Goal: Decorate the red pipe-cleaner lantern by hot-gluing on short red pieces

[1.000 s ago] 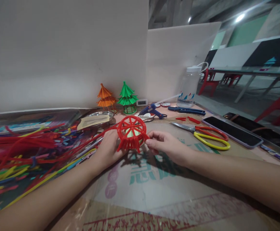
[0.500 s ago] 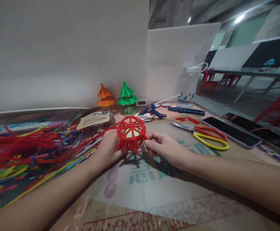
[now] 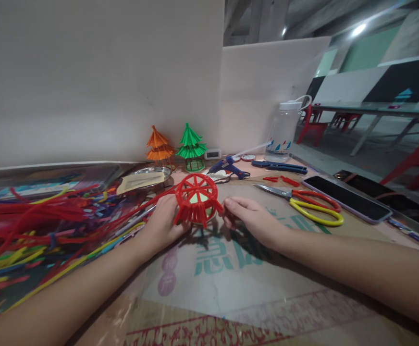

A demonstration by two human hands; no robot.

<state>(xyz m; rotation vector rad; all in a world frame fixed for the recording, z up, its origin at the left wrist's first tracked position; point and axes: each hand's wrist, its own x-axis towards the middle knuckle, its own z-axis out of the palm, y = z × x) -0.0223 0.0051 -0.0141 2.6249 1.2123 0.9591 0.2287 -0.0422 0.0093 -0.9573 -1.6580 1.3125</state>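
Observation:
A round red pipe-cleaner frame (image 3: 196,179), with spokes like a wheel and short struts slanting down from its rim, stands out over the table in front of me. My left hand (image 3: 166,218) is closed round its left side, and the frame hides some of the fingertips. At the frame's lower right, my right hand (image 3: 243,215) has thumb and fingers pinched at the outer end of a red strut. A pale disc shows through the spokes. Behind stand an orange pipe-cleaner pavilion (image 3: 158,144) and a green one (image 3: 191,144).
Many coloured pipe cleaners (image 3: 32,221) lie heaped at left. A metal dish (image 3: 164,175), blue glue gun (image 3: 229,166), blue pliers (image 3: 279,166), scissors (image 3: 314,206), phone (image 3: 346,198) and clear bottle (image 3: 281,129) lie or stand around the back and right of the table.
My right hand's thumb has shifted slightly up and right at the strut's end. My left hand and the red frame have hardly moved.

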